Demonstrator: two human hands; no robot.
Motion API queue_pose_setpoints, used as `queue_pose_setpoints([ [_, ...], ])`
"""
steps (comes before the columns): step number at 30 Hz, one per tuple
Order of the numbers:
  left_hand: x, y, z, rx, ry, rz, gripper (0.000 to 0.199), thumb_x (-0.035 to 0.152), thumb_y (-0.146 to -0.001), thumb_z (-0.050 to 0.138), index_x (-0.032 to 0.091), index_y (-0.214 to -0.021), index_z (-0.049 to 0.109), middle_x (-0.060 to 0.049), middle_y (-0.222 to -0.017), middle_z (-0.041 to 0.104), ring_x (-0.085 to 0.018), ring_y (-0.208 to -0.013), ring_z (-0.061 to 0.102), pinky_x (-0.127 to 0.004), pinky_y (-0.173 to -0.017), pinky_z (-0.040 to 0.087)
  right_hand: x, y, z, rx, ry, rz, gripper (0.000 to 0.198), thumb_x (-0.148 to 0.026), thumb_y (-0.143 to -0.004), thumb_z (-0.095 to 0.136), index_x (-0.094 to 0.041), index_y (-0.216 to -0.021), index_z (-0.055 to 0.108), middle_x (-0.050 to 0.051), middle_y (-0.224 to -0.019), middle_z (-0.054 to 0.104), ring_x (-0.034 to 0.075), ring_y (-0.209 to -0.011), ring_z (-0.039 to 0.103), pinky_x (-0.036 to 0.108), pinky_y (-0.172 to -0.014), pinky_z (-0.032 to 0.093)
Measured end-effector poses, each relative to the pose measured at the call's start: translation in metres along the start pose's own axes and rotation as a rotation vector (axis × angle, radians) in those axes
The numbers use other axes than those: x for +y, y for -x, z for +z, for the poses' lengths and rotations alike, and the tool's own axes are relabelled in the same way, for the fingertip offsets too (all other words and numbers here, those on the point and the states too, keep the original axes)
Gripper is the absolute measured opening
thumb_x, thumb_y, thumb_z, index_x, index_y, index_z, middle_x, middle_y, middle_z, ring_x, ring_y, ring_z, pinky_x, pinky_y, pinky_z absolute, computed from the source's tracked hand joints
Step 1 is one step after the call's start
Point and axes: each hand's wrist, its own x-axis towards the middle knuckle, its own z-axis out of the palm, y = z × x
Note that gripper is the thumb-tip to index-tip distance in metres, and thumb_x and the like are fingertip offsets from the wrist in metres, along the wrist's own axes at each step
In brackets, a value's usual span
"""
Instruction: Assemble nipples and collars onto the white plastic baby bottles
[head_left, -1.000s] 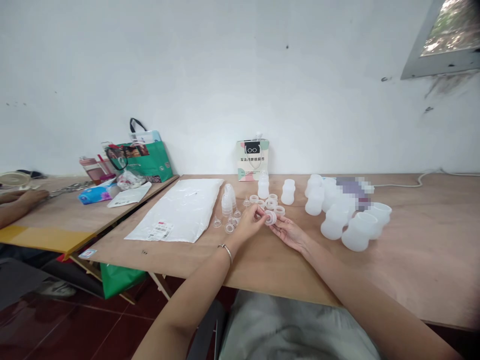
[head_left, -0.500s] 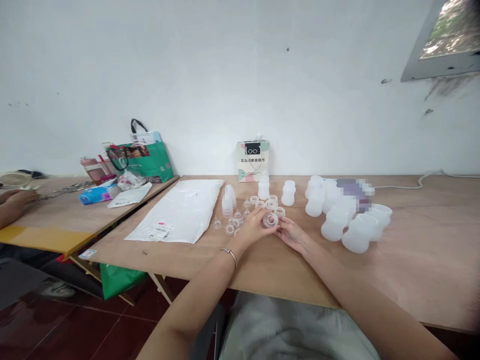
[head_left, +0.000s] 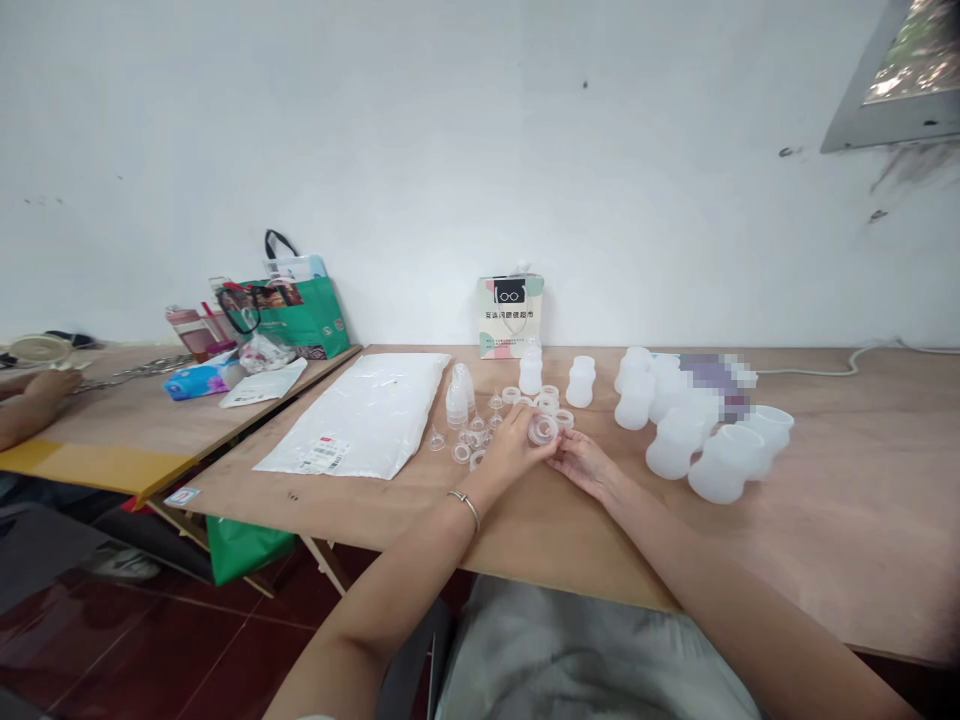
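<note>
Above the table's middle, my left hand (head_left: 511, 440) grips a clear bottle collar ring (head_left: 543, 429), its round opening turned toward me. From the other side my right hand (head_left: 583, 462) has its fingertips closed at the ring's right edge. A clear piece, perhaps a nipple, seems to sit inside the ring, but the view is too small to be sure. Just beyond my hands lie several loose collar rings (head_left: 563, 419). Clear bottle nipples (head_left: 437, 438) are scattered to the left, beside clear domed caps (head_left: 458, 397). A frosted bottle (head_left: 530, 370) stands upright behind the rings.
Several frosted bottle bodies (head_left: 718, 465) stand on the right. On the left lies a white plastic mailer (head_left: 360, 415). A paper bag (head_left: 511, 318) leans on the wall. At the neighbouring table (head_left: 97, 440), another person's hand (head_left: 49, 390) shows near a green bag (head_left: 319, 315).
Both hands keep hold of the collar ring in almost the same place. The camera view has shifted slightly; nothing on the table has clearly moved.
</note>
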Motion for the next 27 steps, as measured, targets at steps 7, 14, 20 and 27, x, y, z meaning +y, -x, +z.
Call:
queue_pose_setpoints([
  [7,0.000,0.003,-0.005,-0.077,0.078,0.066,0.026,0.033,-0.071,0.062,0.017,-0.091,0.054,-0.003,-0.086,0.059,-0.016,-0.082,0.056,-0.027,-0.074,0.045,0.000,0.001,0.001,0.011,0.021,-0.017,0.015,-0.016,-0.055,0.070,-0.018,-0.064,0.059,-0.001,-0.066,0.062,0.012,-0.066,0.057,0.026,-0.069,0.046],
  [14,-0.003,0.001,-0.005,-0.058,0.018,0.050,0.023,0.031,-0.072,0.060,0.018,-0.089,0.051,-0.003,-0.088,0.057,-0.017,-0.086,0.055,-0.029,-0.077,0.045,-0.002,0.001,0.000,0.026,0.026,-0.031,0.016,-0.015,-0.053,0.071,-0.018,-0.066,0.061,-0.002,-0.064,0.062,0.010,-0.064,0.056,0.024,-0.069,0.046],
  [20,-0.006,0.000,-0.004,-0.058,-0.001,0.025,0.025,0.034,-0.073,0.059,0.019,-0.090,0.051,-0.003,-0.087,0.057,-0.017,-0.083,0.055,-0.029,-0.075,0.045,-0.002,0.001,-0.002,0.063,0.059,-0.046,0.017,-0.020,-0.052,0.073,-0.018,-0.065,0.062,-0.001,-0.064,0.063,0.010,-0.060,0.055,0.027,-0.068,0.047],
  [27,-0.012,0.002,-0.004,-0.149,0.042,-0.031,0.032,0.028,-0.072,0.061,0.019,-0.101,0.053,-0.005,-0.101,0.059,-0.018,-0.096,0.055,-0.032,-0.086,0.043,-0.008,0.006,0.000,0.122,0.241,-0.124,0.026,-0.035,-0.054,0.074,-0.017,-0.070,0.064,0.002,-0.071,0.064,0.014,-0.069,0.058,0.031,-0.074,0.046],
])
